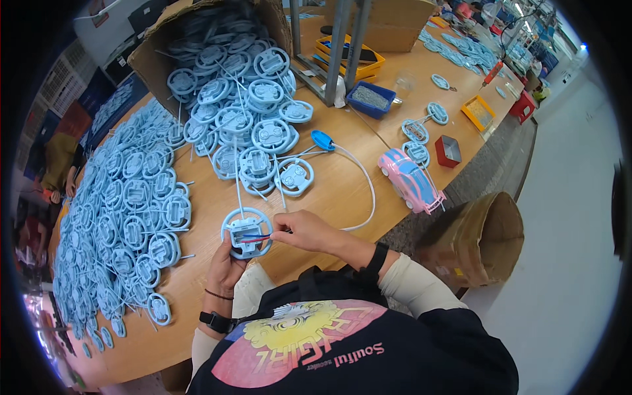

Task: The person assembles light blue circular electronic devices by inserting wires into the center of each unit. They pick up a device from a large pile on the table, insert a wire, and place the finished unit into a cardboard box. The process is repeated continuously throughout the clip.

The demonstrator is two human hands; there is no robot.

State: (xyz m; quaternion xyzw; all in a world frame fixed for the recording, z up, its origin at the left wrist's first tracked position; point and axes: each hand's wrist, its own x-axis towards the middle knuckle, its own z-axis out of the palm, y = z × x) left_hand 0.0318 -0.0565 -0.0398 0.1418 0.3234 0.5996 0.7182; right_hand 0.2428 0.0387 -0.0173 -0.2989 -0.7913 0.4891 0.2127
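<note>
My left hand holds a light blue toy steering wheel part from below, just above the wooden table. Red and blue wires run across the open back of the part. My right hand pinches those wires at the part's right side. A thin white stalk rises from the top of the part. Both wrists wear dark bands.
A tipped cardboard box spills several identical blue wheel parts ahead; a wide spread of them covers the left. A blue tool with white cable, a pink toy car, small trays and a cardboard bin sit right.
</note>
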